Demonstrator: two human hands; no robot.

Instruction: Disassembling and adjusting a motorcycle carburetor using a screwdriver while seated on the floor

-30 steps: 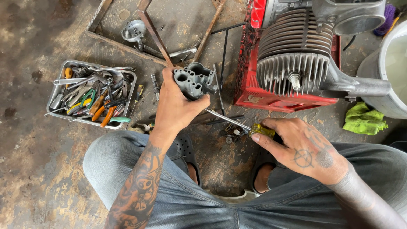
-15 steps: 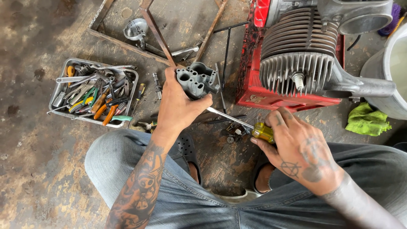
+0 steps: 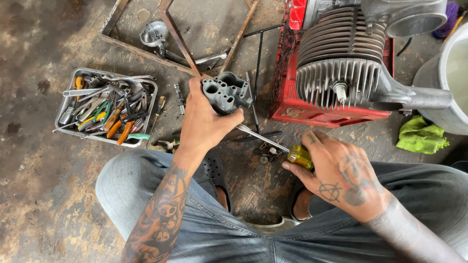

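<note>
My left hand (image 3: pixel 204 127) grips a grey cast-metal carburetor body (image 3: pixel 226 91), holding it up above the floor in front of my knees. My right hand (image 3: pixel 336 175) is closed around the yellow handle of a screwdriver (image 3: pixel 298 156). The screwdriver's steel shaft runs up and left, and its tip reaches the underside of the carburetor body by my left thumb. Both forearms are tattooed, and my knees in grey jeans fill the bottom of the view.
A metal tray (image 3: pixel 66 104) of pliers, wrenches and screwdrivers sits at left. A finned engine (image 3: pixel 341 63) rests on a red crate (image 3: pixel 312 114) at upper right, beside a white bucket (image 3: pixel 441 92) and a green rag (image 3: pixel 421 136). A rusty metal frame (image 3: pixel 173 34) and small parts lie on the concrete floor.
My right hand has turned on the screwdriver handle, wrist rotating and fingers shifting around it. My left hand with the carburetor body has barely moved.
</note>
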